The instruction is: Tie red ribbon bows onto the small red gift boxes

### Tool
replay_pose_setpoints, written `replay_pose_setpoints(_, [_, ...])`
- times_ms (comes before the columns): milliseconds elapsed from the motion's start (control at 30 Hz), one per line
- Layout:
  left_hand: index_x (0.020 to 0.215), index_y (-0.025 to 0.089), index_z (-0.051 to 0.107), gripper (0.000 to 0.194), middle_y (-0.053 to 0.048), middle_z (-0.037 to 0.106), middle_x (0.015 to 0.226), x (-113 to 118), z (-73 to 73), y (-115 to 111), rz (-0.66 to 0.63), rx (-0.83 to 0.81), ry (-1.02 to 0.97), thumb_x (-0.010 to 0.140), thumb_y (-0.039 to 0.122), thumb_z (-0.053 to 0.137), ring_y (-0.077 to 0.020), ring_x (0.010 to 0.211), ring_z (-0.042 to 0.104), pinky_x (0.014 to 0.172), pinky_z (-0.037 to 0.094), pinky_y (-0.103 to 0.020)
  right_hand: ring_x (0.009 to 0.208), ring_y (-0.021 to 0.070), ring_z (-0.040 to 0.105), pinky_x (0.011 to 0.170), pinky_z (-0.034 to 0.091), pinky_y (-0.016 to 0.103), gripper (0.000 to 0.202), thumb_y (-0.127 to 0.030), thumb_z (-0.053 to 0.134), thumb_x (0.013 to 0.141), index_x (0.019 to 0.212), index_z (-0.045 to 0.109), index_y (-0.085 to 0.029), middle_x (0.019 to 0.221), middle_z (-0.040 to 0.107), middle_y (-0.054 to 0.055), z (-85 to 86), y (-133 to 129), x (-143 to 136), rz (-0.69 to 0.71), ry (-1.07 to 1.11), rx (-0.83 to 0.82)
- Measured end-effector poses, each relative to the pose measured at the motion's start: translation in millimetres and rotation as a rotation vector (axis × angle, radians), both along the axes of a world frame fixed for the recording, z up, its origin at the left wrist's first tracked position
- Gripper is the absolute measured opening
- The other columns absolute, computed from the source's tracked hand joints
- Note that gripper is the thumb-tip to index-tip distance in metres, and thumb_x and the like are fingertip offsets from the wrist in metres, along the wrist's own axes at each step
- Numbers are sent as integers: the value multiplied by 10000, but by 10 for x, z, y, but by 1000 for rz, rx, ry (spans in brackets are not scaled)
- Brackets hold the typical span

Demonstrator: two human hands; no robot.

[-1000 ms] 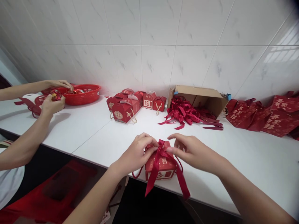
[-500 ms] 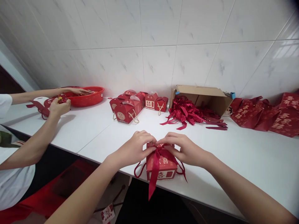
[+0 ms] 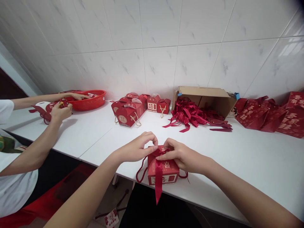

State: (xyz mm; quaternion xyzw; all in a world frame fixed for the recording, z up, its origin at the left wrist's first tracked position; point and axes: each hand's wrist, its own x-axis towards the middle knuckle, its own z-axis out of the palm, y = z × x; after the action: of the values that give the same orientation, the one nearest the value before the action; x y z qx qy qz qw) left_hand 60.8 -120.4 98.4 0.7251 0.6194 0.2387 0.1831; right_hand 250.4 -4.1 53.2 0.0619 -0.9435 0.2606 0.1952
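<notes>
A small red gift box [image 3: 152, 169] with pale printed characters stands at the table's front edge, a dark red cord loop on each side. Across its top runs a red satin ribbon [image 3: 159, 180], gathered in the middle, one tail hanging past the front edge. My left hand [image 3: 140, 146] is at the upper left of the box, thumb and forefinger pinched at the gathered ribbon. From the right, my right hand [image 3: 182, 155] closes its thumb and fingers on the ribbon over the box top. Its fingers partly cover the gathered part.
Several red boxes with handles [image 3: 128, 115] stand near the wall. A cardboard box [image 3: 204, 91] on its side spills red ribbons [image 3: 187, 114]. Red bags [image 3: 254, 114] lean at the right. At the left, a co-worker's hand [image 3: 60, 110] holds small red items; the other reaches into a red basin [image 3: 92, 104].
My right hand has turned and moved its fingertips down and left onto the ribbon. The hanging tail has shifted slightly right. My left hand has lifted its forefinger into a curl.
</notes>
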Motion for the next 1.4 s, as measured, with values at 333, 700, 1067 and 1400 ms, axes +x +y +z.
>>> replay_pose_setpoints(333, [755,218,602,147,-71,537,1223,-101,-151,27,-142,-75,-172,835,336,568,-229,1198,458,1011,379,-382,849,163,498,765,498,321,525,60,439,752,1070,706,-261,944,461,59,7,48,-2,24,-5,-51])
replay_pose_setpoints(700, [631,200,489,226,-63,651,964,78,-157,65,37,184,-132,791,316,599,-229,1001,519,935,406,-410,843,158,508,744,488,310,443,33,415,787,964,711,-245,925,471,54,40,58,-1,20,16,-125])
replay_pose_setpoints(1067, [567,182,361,371,-22,621,739,338,-278,37,277,63,-617,772,341,625,-124,659,524,637,440,-260,652,98,494,596,432,240,178,-214,592,799,789,415,-198,776,508,-19,19,34,-51,-170,67,-710])
replay_pose_setpoints(1400, [717,145,591,208,-29,628,790,348,-356,32,322,-6,-687,722,314,711,-126,705,551,662,437,-248,656,109,514,607,434,254,224,-167,630,752,772,409,-197,742,531,-25,60,85,-29,-180,67,-771])
